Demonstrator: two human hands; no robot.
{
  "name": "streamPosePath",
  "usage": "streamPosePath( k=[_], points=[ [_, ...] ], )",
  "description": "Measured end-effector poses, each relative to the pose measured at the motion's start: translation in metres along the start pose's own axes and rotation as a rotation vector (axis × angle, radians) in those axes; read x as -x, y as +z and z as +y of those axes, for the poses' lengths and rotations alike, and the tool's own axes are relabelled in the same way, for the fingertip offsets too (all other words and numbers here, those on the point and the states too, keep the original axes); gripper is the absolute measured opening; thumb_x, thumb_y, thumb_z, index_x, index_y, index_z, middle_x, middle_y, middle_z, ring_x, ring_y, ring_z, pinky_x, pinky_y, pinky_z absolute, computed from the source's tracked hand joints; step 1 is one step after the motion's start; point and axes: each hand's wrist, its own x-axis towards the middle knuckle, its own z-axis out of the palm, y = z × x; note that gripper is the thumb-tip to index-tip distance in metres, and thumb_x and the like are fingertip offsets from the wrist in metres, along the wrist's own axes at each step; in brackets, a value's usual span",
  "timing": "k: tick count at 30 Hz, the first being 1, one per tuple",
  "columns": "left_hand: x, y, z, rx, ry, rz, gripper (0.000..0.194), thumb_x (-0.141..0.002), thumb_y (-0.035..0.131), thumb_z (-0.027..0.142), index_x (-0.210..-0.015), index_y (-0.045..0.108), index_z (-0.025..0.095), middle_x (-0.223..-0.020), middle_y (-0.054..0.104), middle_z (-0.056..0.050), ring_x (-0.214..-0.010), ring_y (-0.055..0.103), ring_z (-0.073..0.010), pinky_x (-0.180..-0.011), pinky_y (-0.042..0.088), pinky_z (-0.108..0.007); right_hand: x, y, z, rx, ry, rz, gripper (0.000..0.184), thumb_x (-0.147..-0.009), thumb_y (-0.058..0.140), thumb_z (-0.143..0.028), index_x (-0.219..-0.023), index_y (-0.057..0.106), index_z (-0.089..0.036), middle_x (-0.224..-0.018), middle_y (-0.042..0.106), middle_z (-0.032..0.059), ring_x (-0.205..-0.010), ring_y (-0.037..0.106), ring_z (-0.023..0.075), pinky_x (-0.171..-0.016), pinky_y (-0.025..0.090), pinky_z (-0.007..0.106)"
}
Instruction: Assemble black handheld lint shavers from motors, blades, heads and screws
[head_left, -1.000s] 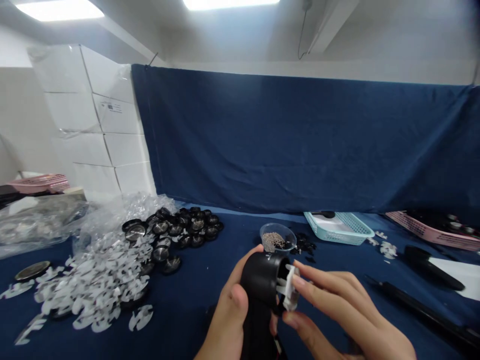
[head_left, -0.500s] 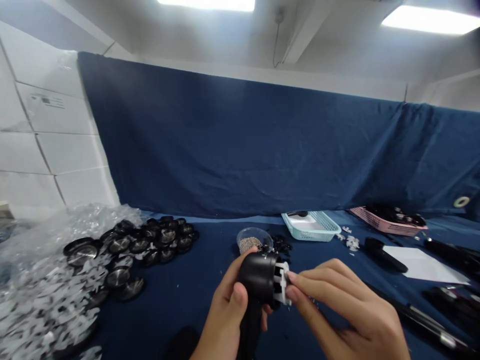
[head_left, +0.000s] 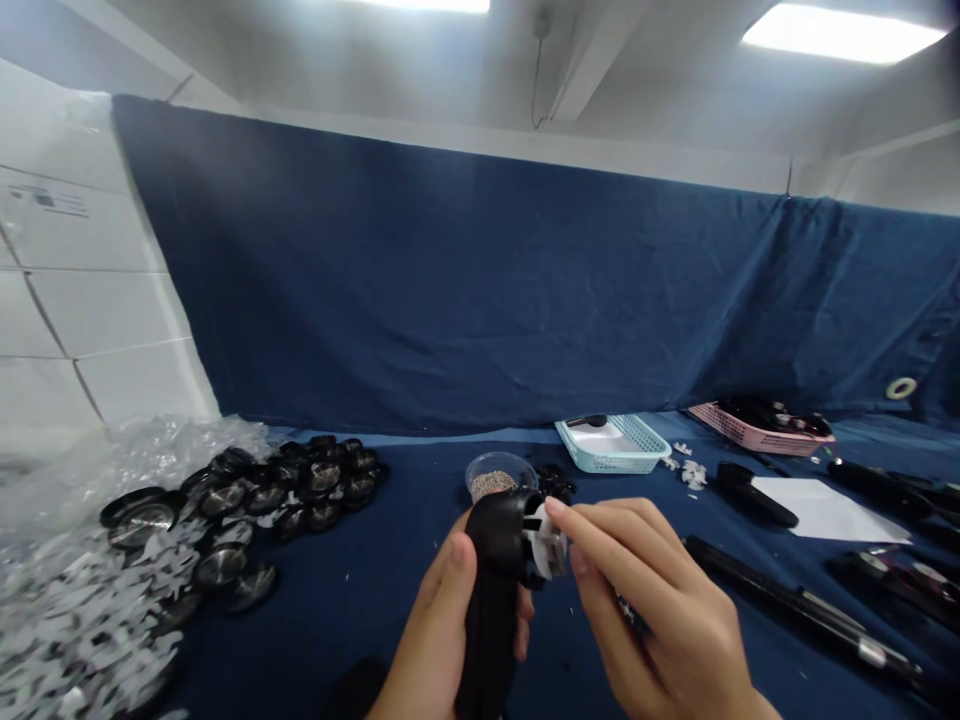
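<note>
In the head view, my left hand (head_left: 442, 610) is wrapped around the handle of a black hair dryer housing (head_left: 495, 540), holding it upright with its round open end facing right. A white plastic part (head_left: 546, 545) with prongs sits partly in that opening, slightly blurred. My right hand (head_left: 652, 590) has its index fingertip on the upper edge of the white part, the thumb close to its outer side. Just behind the housing stands a clear bowl (head_left: 534, 480) of small screws, with little black pieces (head_left: 555, 482) beside it.
At left lie black round caps (head_left: 322, 475), a heap of white plastic pieces (head_left: 97, 610) and clear plastic wrap (head_left: 180, 450). A light-blue basket (head_left: 622, 462) and a pink basket (head_left: 757, 435) stand at the back. On the right are white paper (head_left: 825, 510) and a long black tool (head_left: 795, 605).
The housing has turned a little and moved slightly left. The white part sits closer to the opening, and my right index finger has shifted to its upper edge. The view has shifted right.
</note>
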Motion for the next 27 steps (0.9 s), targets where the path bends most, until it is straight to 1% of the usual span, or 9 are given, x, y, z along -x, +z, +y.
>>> streamPosePath(
  k=[2, 5, 9, 13, 15, 17, 20, 25, 27],
  points=[
    [-0.001, 0.002, 0.002, 0.029, -0.06, 0.021, 0.061, -0.077, 0.053, 0.069, -0.098, 0.063, 0.013, -0.065, 0.064, -0.005, -0.05, 0.056, -0.0112, -0.05, 0.042, -0.021, -0.001, -0.003, 0.005, 0.023, -0.027, -0.022, 0.051, -0.081, 0.048, 0.005, -0.128, 0.054, -0.013, -0.104, 0.066, 0.0092, -0.093, 0.059, 0.018, -0.078, 0.055, 0.032],
    [-0.004, 0.003, 0.002, 0.058, -0.126, -0.007, 0.064, -0.078, 0.048, 0.072, -0.082, 0.064, 0.011, -0.064, 0.063, -0.006, -0.049, 0.056, -0.0109, -0.048, 0.039, -0.02, -0.004, -0.008, 0.015, 0.06, -0.096, -0.065, 0.042, -0.08, 0.049, 0.006, -0.115, 0.061, -0.015, -0.106, 0.068, 0.0089, -0.093, 0.061, 0.0186, -0.078, 0.055, 0.033],
    [-0.007, 0.004, 0.003, 0.05, -0.109, -0.013, 0.064, -0.08, 0.046, 0.071, -0.089, 0.065, 0.011, -0.061, 0.062, -0.006, -0.046, 0.055, -0.011, -0.045, 0.037, -0.02, -0.01, -0.016, 0.026, 0.114, -0.187, -0.194, 0.04, -0.082, 0.05, 0.003, -0.114, 0.063, -0.017, -0.101, 0.07, 0.0063, -0.088, 0.062, 0.0177, -0.076, 0.056, 0.032],
    [-0.007, 0.005, 0.004, -0.012, -0.026, 0.03, 0.062, -0.079, 0.052, 0.068, -0.107, 0.063, 0.013, -0.063, 0.064, -0.006, -0.049, 0.056, -0.0122, -0.048, 0.04, -0.022, -0.013, -0.013, 0.025, 0.0, -0.128, -0.144, 0.032, -0.083, 0.056, -0.001, -0.109, 0.065, -0.018, -0.089, 0.07, 0.0039, -0.081, 0.061, 0.0157, -0.072, 0.055, 0.03],
    [-0.007, 0.004, 0.005, -0.055, 0.057, 0.04, 0.068, -0.076, 0.058, 0.067, -0.12, 0.058, 0.016, -0.066, 0.065, -0.006, -0.051, 0.058, -0.0135, -0.05, 0.042, -0.023, -0.014, -0.007, 0.019, -0.079, 0.067, -0.08, 0.019, -0.084, 0.059, -0.006, -0.095, 0.067, -0.019, -0.078, 0.066, 0.0015, -0.072, 0.059, 0.0142, -0.065, 0.051, 0.028],
    [-0.008, 0.003, 0.007, -0.085, 0.143, 0.063, 0.073, -0.071, 0.065, 0.065, -0.127, 0.054, 0.019, -0.074, 0.068, -0.007, -0.057, 0.06, -0.0148, -0.052, 0.044, -0.024, -0.016, 0.0, 0.013, -0.185, 0.368, -0.046, 0.007, -0.085, 0.062, -0.018, -0.081, 0.067, -0.02, -0.071, 0.063, -0.0001, -0.065, 0.056, 0.0134, -0.06, 0.047, 0.026],
    [-0.008, 0.005, 0.01, -0.099, 0.196, 0.117, 0.075, -0.07, 0.068, 0.063, -0.13, 0.052, 0.02, -0.082, 0.069, -0.009, -0.062, 0.06, -0.0157, -0.054, 0.045, -0.024, -0.018, 0.009, 0.008, -0.477, 0.805, -0.059, 0.03, -0.086, 0.061, -0.04, -0.066, 0.064, -0.018, -0.065, 0.06, 0.0003, -0.058, 0.052, 0.0112, -0.053, 0.042, 0.023],
    [-0.002, -0.004, 0.011, -0.048, 0.07, 0.258, 0.065, -0.074, 0.06, 0.067, -0.113, 0.061, 0.015, -0.069, 0.067, -0.006, -0.056, 0.059, -0.0142, -0.053, 0.043, -0.023, -0.012, 0.018, 0.005, -1.174, 1.365, -0.091, 0.03, -0.077, 0.071, -0.043, -0.085, 0.073, -0.014, -0.058, 0.048, -0.0021, -0.049, 0.038, 0.0058, -0.04, 0.026, 0.015],
    [0.002, -0.018, 0.011, 0.029, -0.062, 0.3, 0.066, -0.074, 0.054, 0.073, -0.094, 0.066, 0.011, -0.063, 0.066, -0.007, -0.051, 0.058, -0.0137, -0.049, 0.041, -0.022, -0.005, 0.021, 0.001, -1.42, 1.488, -0.235, 0.031, -0.078, 0.068, -0.041, -0.091, 0.074, -0.014, -0.055, 0.044, -0.0031, -0.043, 0.032, 0.0043, -0.036, 0.02, 0.014]
  ],
)
